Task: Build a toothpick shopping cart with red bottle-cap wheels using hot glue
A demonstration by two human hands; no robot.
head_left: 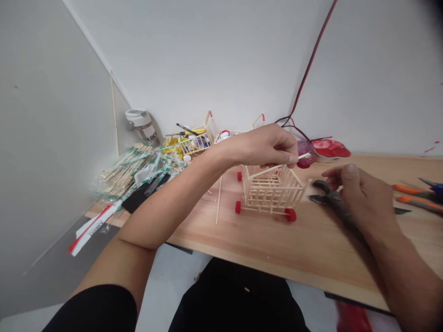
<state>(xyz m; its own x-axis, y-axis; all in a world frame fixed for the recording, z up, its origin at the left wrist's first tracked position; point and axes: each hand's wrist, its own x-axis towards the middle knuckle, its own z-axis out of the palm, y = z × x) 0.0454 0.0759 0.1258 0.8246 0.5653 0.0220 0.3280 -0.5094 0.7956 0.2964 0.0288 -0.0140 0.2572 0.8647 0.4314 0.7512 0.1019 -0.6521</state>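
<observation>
My left hand [263, 147] reaches across the wooden table [311, 249] and pinches a thin wooden stick [277, 165] with a pale tip, just above a small cart [272, 191] built of wooden sticks. The cart stands on red wheels, and the stick lies across its top rim. My right hand [360, 198] hangs spread over dark metal pliers [334, 203] to the right of the cart. Its fingers do not visibly close on them, and my wrist hides the tool's lower part.
Behind my left arm lie bundled sticks in plastic wrappers [128, 170] and two similar stick carts [195, 140]. Orange-handled tools [415, 196] lie at the right. A red-lidded container [328, 150], a purple jar [306, 154] and a red-black cable [304, 78] sit against the wall.
</observation>
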